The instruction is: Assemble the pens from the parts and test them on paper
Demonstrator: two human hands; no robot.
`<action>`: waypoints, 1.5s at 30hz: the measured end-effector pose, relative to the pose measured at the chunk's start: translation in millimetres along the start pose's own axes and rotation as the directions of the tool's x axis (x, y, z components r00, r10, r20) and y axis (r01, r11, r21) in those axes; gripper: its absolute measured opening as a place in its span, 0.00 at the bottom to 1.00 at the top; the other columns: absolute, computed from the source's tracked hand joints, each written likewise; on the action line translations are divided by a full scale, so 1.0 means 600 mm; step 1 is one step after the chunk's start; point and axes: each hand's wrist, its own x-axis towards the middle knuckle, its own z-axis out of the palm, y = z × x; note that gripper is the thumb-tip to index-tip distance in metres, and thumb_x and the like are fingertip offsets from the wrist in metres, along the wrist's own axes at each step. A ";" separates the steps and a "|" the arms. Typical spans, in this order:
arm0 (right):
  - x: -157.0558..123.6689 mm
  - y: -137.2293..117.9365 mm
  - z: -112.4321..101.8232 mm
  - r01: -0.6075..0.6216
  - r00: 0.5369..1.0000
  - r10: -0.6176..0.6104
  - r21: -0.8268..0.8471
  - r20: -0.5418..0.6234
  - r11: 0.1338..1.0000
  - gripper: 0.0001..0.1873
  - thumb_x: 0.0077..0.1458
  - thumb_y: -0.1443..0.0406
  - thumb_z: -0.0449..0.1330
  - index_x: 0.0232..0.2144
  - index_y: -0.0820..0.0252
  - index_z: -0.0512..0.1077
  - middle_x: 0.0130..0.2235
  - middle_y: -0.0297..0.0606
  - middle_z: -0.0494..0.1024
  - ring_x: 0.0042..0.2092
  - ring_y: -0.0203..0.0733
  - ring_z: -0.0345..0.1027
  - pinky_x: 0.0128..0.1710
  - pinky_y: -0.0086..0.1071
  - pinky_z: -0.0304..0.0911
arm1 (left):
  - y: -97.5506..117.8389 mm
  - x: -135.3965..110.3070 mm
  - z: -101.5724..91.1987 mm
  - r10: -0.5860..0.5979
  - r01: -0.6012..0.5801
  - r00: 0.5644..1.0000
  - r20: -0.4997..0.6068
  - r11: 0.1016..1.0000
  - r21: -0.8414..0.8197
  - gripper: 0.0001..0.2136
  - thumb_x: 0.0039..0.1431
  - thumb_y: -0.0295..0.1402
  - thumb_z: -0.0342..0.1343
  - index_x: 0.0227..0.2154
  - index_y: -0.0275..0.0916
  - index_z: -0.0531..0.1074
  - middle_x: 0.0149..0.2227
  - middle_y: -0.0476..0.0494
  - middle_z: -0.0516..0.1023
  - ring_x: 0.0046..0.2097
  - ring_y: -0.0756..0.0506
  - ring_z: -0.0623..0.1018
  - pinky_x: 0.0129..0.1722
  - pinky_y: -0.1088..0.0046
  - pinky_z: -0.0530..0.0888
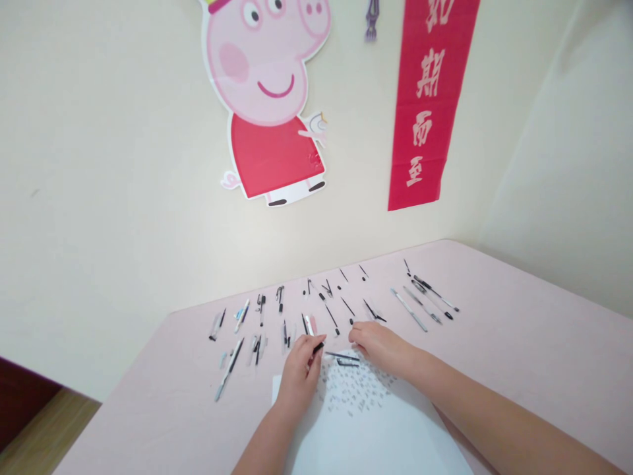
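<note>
My left hand (299, 371) is closed at the far left edge of a white sheet (368, 442), with a short black pen part (317, 348) between its thumb and fingers. Across from it, my right hand (380, 344) has its fingertips bent together near the sheet's top edge; whatever they grip is hidden. Between the two hands lie a dark thin pen piece (342, 356) and a black clip-like piece (347, 363). Many small grey bits or marks (359, 389) cover the upper part of the sheet. Just beyond my right fingertips is a thin black refill (348, 306).
Pen parts lie in groups on the pink tabletop (148, 409). Whole-looking pens (408, 309) sit at the right, and a long pen (229, 369) at the left. The wall behind carries a pink pig cutout (277, 155) and a red banner (420, 145).
</note>
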 end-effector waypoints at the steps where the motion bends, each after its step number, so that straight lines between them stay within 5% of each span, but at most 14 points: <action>1: 0.000 -0.001 0.000 0.007 1.000 -0.007 -0.001 0.002 1.000 0.08 0.53 0.73 0.52 0.29 0.64 0.72 0.33 0.42 0.73 0.36 0.40 0.66 0.35 0.30 0.56 | 0.001 -0.002 0.002 -0.005 0.005 1.000 0.012 1.000 0.004 0.13 0.53 0.31 0.53 0.41 0.43 0.75 0.35 0.41 0.74 0.34 0.45 0.72 0.36 0.70 0.68; 7: -0.002 -0.010 -0.005 0.039 0.999 -0.040 0.051 0.020 0.998 0.10 0.51 0.76 0.52 0.30 0.64 0.73 0.34 0.41 0.72 0.36 0.39 0.65 0.36 0.29 0.56 | -0.002 -0.006 0.007 -0.037 0.037 0.999 0.002 0.999 -0.012 0.09 0.51 0.30 0.56 0.36 0.42 0.76 0.33 0.42 0.75 0.35 0.44 0.73 0.37 0.69 0.69; 17: -0.006 -0.028 -0.011 0.008 0.998 -0.009 0.021 0.056 1.000 0.08 0.51 0.72 0.52 0.29 0.63 0.71 0.33 0.41 0.72 0.36 0.39 0.65 0.34 0.29 0.55 | -0.007 -0.007 0.006 0.076 -0.104 0.992 0.101 0.948 0.302 0.09 0.57 0.28 0.48 0.38 0.39 0.70 0.35 0.43 0.73 0.35 0.47 0.73 0.36 0.69 0.71; 34: -0.013 -0.048 -0.002 -0.042 0.995 0.043 -0.017 0.085 0.999 0.14 0.44 0.76 0.51 0.35 0.64 0.67 0.34 0.45 0.73 0.36 0.44 0.67 0.32 0.30 0.54 | -0.009 -0.008 0.005 0.148 -0.152 0.988 0.036 0.937 0.314 0.09 0.58 0.28 0.48 0.40 0.38 0.69 0.36 0.42 0.73 0.34 0.48 0.73 0.34 0.70 0.72; 41: -0.006 -0.036 -0.016 -0.093 0.985 0.130 0.282 -0.115 0.955 0.14 0.42 0.77 0.50 0.32 0.62 0.67 0.30 0.36 0.71 0.32 0.37 0.63 0.31 0.27 0.53 | -0.009 -0.010 0.004 0.154 -0.147 0.988 0.001 0.939 0.312 0.09 0.59 0.28 0.47 0.41 0.39 0.68 0.37 0.42 0.72 0.35 0.47 0.73 0.33 0.71 0.72; 45: 0.004 -0.036 -0.016 -0.052 0.960 0.214 0.634 -0.182 0.772 0.08 0.41 0.76 0.52 0.26 0.60 0.63 0.24 0.29 0.64 0.26 0.32 0.58 0.26 0.25 0.53 | -0.010 -0.010 0.004 0.166 -0.159 0.986 0.003 0.935 0.317 0.09 0.58 0.28 0.47 0.41 0.39 0.68 0.37 0.42 0.72 0.34 0.48 0.73 0.32 0.71 0.72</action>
